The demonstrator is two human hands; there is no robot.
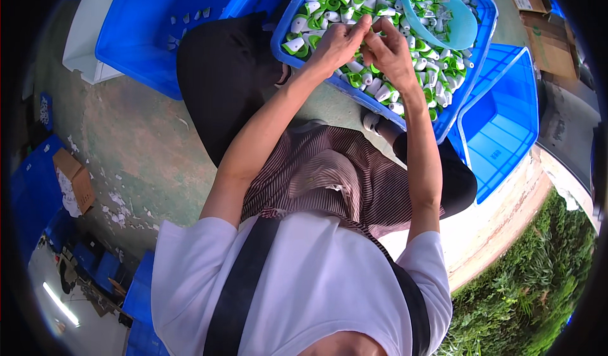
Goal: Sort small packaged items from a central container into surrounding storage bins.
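My left hand (342, 44) and my right hand (391, 53) meet above a blue crate (280, 38). Fingers and thumbs of both are pinched together, nearly touching; whatever is between them is too small or hidden to name. Under them the crate is heaped with small white-and-green plastic parts (384, 92), each with a white tapered body and a green piece. A light-blue plastic basket (465, 20) rests tilted on the heap to the right of my right hand, with several of the same kind of pieces in it.
At the left stands a large blue bin (136, 36) with a few small parts in it, beside a white container (88, 33). Another blue crate (506, 125) is on the right. Cardboard boxes (551, 42) lie at the far right. My knees flank the heaped crate's near side.
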